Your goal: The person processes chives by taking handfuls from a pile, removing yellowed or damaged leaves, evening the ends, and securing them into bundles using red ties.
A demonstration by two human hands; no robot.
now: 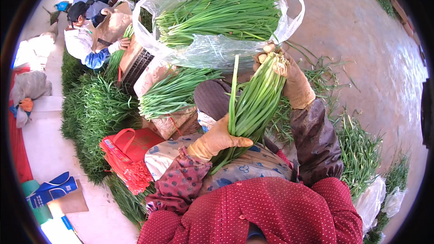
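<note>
My left hand point(220, 139), in a tan glove, is closed around the leafy part of a bunch of garlic chives point(257, 105), thumb across the front. My right hand point(291, 78), gloved too, holds the pale stem end of the same bunch at the upper right. One thick stalk stands apart at the bunch's left side. Beyond my hands lies a clear plastic bag point(213, 52), its mouth wide, filled with chives point(220, 13) laid lengthwise. Another pile of chives point(176, 91) rests on a box-like support point(183, 123) left of my knee.
Red bags point(135, 145) lie at my left beside a long heap of greens point(98, 108). Loose greens point(359, 149) and plastic bags point(371, 196) are on the floor at right. A co-worker point(81, 37) sits at upper left near a crate point(137, 64), with another person point(90, 1) behind.
</note>
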